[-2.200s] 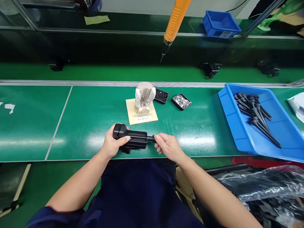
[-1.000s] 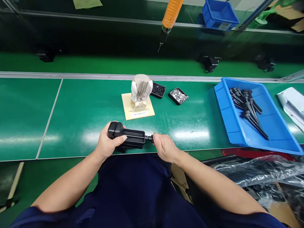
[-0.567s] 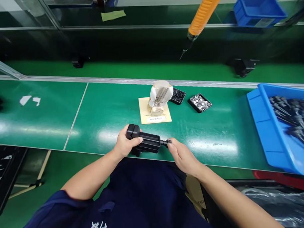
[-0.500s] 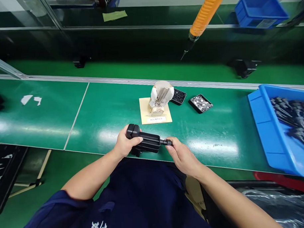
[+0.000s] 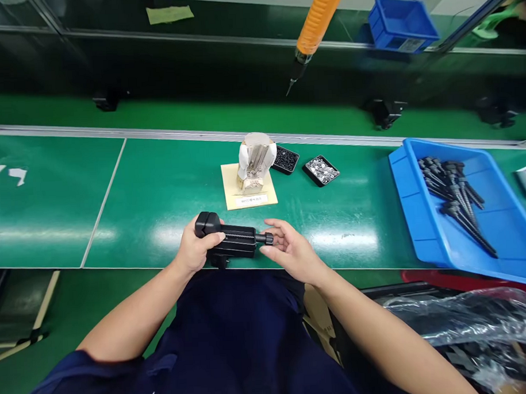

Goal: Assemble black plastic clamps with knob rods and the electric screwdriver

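Note:
My left hand (image 5: 193, 246) is wrapped round the left end of a black clamp-like device (image 5: 238, 242), its thumb lying on top. The device has a long ribbed body, a rounded block at its left end and a small knob below. From its right end a short rod sticks out, tipped with a ridged black knob (image 5: 268, 239). My right hand (image 5: 296, 254) is beside that tip, thumb and fingers apart around it; whether a fingertip touches it I cannot tell. The device is held over the front edge of the green bench (image 5: 151, 195).
Behind the device stands a pale fixture (image 5: 255, 168) on a labelled yellow base. Two small black trays of dark (image 5: 285, 159) and silvery parts (image 5: 321, 171) sit beside it. A blue bin (image 5: 423, 226) with black flexible stalks is at right. An orange-hosed screwdriver (image 5: 299, 66) hangs above.
My right hand's fingers have loosened from the rod's tip and spread apart. My left hand keeps its hold on the device. The view has shifted right, showing more of the blue bin.

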Action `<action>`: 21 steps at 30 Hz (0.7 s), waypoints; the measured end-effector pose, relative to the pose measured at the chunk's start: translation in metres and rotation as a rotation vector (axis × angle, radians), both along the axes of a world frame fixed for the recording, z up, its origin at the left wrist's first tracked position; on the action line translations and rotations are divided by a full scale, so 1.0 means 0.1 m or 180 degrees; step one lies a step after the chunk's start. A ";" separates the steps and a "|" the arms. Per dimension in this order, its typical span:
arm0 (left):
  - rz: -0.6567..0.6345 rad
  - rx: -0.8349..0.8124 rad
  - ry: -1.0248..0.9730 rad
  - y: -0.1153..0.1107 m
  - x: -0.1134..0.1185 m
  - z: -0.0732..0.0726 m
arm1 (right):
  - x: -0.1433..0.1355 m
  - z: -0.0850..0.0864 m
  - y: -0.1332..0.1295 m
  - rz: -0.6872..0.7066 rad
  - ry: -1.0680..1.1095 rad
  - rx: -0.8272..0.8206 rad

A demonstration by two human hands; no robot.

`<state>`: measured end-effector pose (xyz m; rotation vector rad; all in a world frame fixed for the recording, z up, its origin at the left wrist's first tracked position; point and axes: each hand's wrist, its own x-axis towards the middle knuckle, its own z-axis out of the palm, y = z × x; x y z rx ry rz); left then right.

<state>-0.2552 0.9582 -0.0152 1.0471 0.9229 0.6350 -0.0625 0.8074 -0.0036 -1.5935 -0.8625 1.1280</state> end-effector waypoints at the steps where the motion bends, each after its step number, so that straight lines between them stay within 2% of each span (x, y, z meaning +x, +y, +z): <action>1: 0.0008 -0.0008 0.0005 0.00 0.00 0.01 | 0.00 0.01 0.00 -0.0056 0.0126 -0.0147; 5: 0.0016 -0.0046 0.0017 -0.02 -0.01 0.02 | 0.02 0.05 0.00 -0.0177 0.0375 -0.0405; 21: 0.0059 0.0019 0.0028 0.00 0.01 0.01 | 0.01 0.03 -0.01 -0.0041 -0.0246 -0.0141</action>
